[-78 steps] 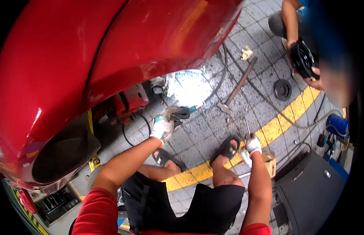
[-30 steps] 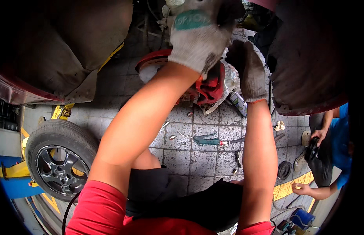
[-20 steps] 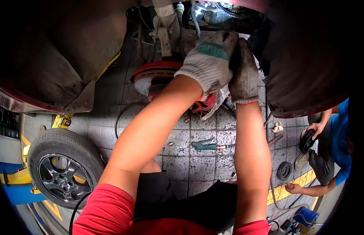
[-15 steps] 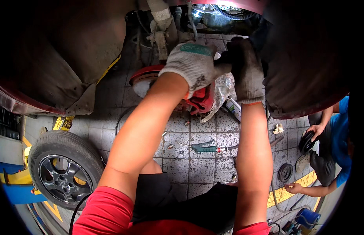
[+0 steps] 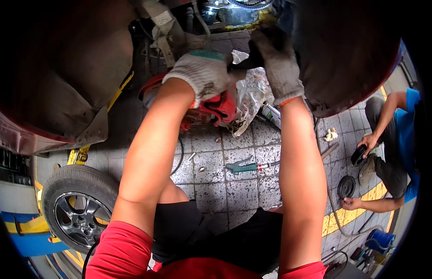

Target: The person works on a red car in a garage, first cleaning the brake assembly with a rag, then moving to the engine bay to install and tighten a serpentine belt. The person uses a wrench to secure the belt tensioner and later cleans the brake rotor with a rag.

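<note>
My left hand (image 5: 207, 70), in a dirty white knit glove with a green patch, reaches below the raised vehicle, fingers curled toward a dark shape between both hands. My right hand (image 5: 281, 69), its glove blackened at the fingers, is closed at the other side of that shape; I cannot make out what it is. Below my left wrist sits a red-painted brake caliper (image 5: 223, 108), beside a red-rimmed round part (image 5: 150, 87) mostly hidden by my arm. Between and beyond my hands lies a crumpled clear plastic bag (image 5: 251, 90).
A green air blow gun (image 5: 241, 167) with its hose lies on the tiled floor. A spray can (image 5: 272, 114) is beside my right forearm. At left stands a wheel (image 5: 81, 214). At right a co-worker in blue touches two black round parts (image 5: 346, 187). Dark fenders (image 5: 351, 56) flank my hands.
The whole view has shifted, so my hands appear further left and slightly higher, in much the same pose. The co-worker's lower hand has come up to the lower black round part.
</note>
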